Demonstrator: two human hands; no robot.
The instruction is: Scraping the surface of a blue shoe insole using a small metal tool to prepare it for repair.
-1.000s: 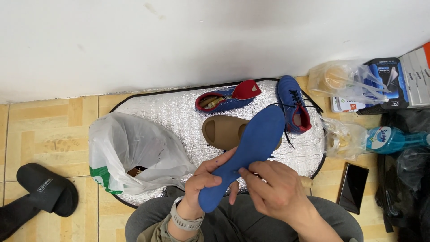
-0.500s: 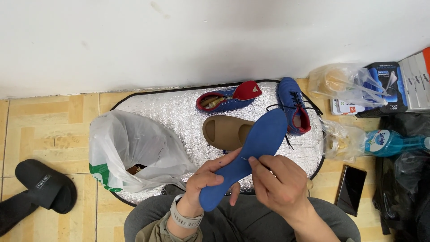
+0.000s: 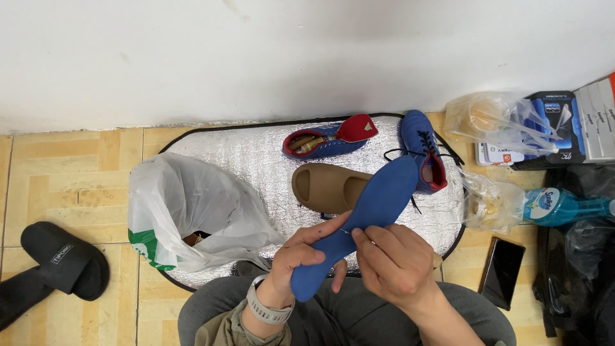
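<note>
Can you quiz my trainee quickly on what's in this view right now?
1. True or false: both hands grip the blue insole.
2. Which lies nearest the insole's far tip? A) black slide B) blue shoe C) phone
3. Fill in: the white plastic bag lies on the ___ side of the silver mat.

Key
1. True: the left hand holds it from below, the right hand pinches its edge with its fingers.
2. B: the blue shoe with red lining; the black slide and phone lie further off.
3. Left.
</note>
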